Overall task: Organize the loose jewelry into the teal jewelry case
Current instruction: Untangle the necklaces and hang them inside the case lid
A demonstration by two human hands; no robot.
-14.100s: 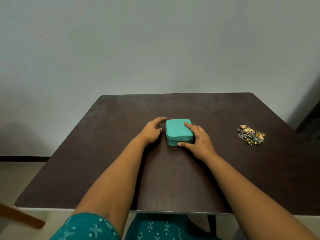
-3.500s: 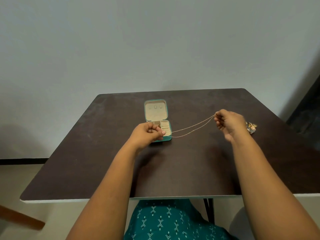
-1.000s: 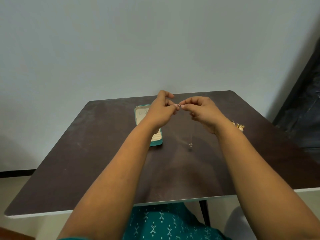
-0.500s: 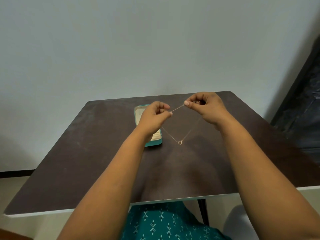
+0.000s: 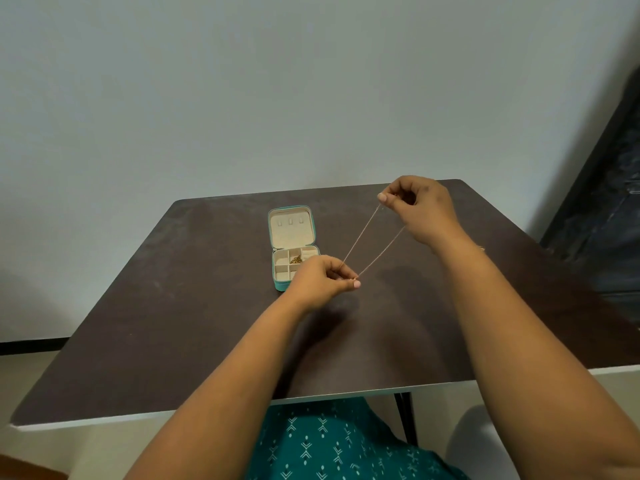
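Necklace (image 5: 372, 244) is pulled taut in a doubled line between both hands above the table (image 5: 173, 323), probably to keep the fine chain from knotting before it goes in. Left hand (image 5: 320, 280) pinches the low end with fingertips closed on it, right by the teal jewelry case (image 5: 293, 247); right hand (image 5: 419, 206) pinches the high end up near the far edge. Case lies open with its lid flat back, cream compartments showing, and one middle slot already has some gold bits (image 5: 296, 259) in it. Rest of the loose pile is hidden behind the right forearm, so can't tell what's left. Plenty of bare tabletop in front of the case to lower the chain, though the left hand partly covers the case's near right corner
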